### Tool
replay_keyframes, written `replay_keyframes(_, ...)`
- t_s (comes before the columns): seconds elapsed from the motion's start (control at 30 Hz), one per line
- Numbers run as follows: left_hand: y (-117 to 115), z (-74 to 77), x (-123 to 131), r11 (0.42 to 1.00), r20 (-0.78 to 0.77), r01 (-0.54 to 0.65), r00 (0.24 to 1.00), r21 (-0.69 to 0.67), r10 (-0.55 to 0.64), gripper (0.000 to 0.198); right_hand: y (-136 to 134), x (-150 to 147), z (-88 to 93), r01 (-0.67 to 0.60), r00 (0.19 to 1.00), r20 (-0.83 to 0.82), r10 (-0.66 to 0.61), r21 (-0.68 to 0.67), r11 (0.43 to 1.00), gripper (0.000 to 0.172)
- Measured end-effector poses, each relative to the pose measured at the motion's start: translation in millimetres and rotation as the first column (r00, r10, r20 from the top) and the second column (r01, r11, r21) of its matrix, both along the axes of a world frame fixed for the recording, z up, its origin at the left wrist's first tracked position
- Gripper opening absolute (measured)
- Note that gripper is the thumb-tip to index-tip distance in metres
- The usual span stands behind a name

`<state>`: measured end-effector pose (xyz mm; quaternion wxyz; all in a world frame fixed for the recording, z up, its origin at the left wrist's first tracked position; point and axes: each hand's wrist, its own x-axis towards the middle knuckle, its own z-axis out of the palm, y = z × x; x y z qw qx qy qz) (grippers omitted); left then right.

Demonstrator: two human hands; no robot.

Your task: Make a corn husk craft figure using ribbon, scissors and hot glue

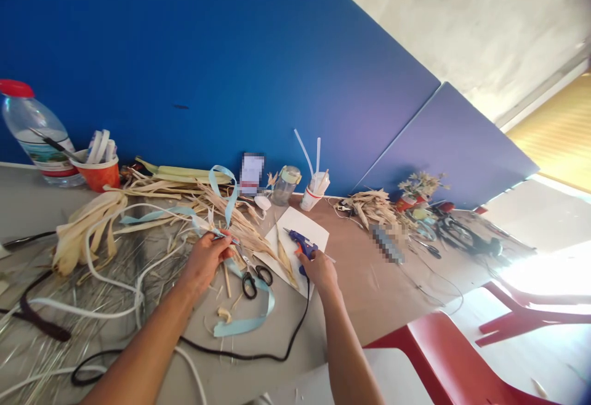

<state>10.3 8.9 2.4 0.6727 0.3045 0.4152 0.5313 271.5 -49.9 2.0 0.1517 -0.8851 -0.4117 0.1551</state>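
Observation:
My right hand (319,269) is wrapped round the handle of a blue glue gun (306,245), its nozzle pointing up and left above a white sheet (295,219). A dark cord runs from the gun across the table. To the left, my left hand (209,257) is closed in a pinch on a light blue ribbon (232,205), which loops up above the fingers; dry husk strips lie close behind it. The pinched spot is partly hidden by my fingers. Scissors (250,279) with black handles lie between my hands. A husk piece (282,248) rests on the sheet.
Dry corn husks (184,186) spread along the blue partition (194,54). At the left stand a plastic bottle (39,140) and a red cup (99,174). A clear jar (285,188) and a cup of sticks (314,196) stand behind. Red chairs (443,356) are at the right.

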Motion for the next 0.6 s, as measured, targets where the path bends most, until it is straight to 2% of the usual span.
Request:
replay_keyframes(0.13, 0.2, 0.0, -0.5, 1.0, 0.004, 0.002, 1.0, 0.0, -0.002, 0.037, 2.1, 3.6, -5.6, 0.065, 0.995, -0.088, -0.055, 0.119, 0.991, 0.026)
replay_keyframes(0.23, 1.2, -3.5, -1.2, 1.0, 0.011, -0.001, 1.0, 0.013, 0.0, 0.037, -0.9, 7.1, -8.6, 0.123, 0.984, -0.154, -0.092, 0.202, 0.972, 0.026)
replay_keyframes(0.3, 1.7, -5.9, -1.9, 1.0, 0.02, 0.003, 1.0, 0.021, -0.003, 0.037, -3.9, 8.3, -7.3, 0.176, 0.951, -0.297, -0.08, 0.311, 0.934, 0.027)
replay_keyframes(0.33, 1.8, -6.7, -2.2, 1.0, 0.025, 0.003, 1.0, 0.022, -0.003, 0.036, -5.6, 8.2, -5.0, 0.224, 0.902, -0.431, -0.037, 0.392, 0.893, 0.027)
replay_keyframes(0.37, 1.7, -7.0, -2.6, 1.0, 0.033, 0.005, 0.999, 0.023, -0.006, 0.036, -7.4, 7.4, -1.4, 0.29, 0.813, -0.58, 0.043, 0.468, 0.835, 0.028)
replay_keyframes(0.43, 1.1, -6.1, -3.2, 1.0, 0.05, 0.008, 0.999, 0.024, -0.009, 0.035, -10.9, 3.6, 9.3, 0.435, 0.527, -0.804, 0.276, 0.535, 0.725, 0.031)
replay_keyframes(0.47, 0.7, -4.9, -3.4, 1.0, 0.058, 0.009, 0.998, 0.025, -0.011, 0.035, -12.6, 0.5, 16.0, 0.459, 0.387, -0.845, 0.37, 0.524, 0.717, 0.032)
replay_keyframes(0.53, -0.4, -2.0, -3.7, 1.0, 0.07, 0.01, 0.997, 0.026, -0.012, 0.034, -15.4, -8.0, 29.7, 0.392, 0.163, -0.875, 0.455, 0.481, 0.784, 0.031)
replay_keyframes(0.6, -1.2, 0.6, -4.0, 1.0, 0.077, -0.002, 0.997, 0.023, 0.0, 0.034, -16.6, -18.7, 40.8, 0.318, 0.052, -0.873, 0.484, 0.474, 0.821, 0.032)
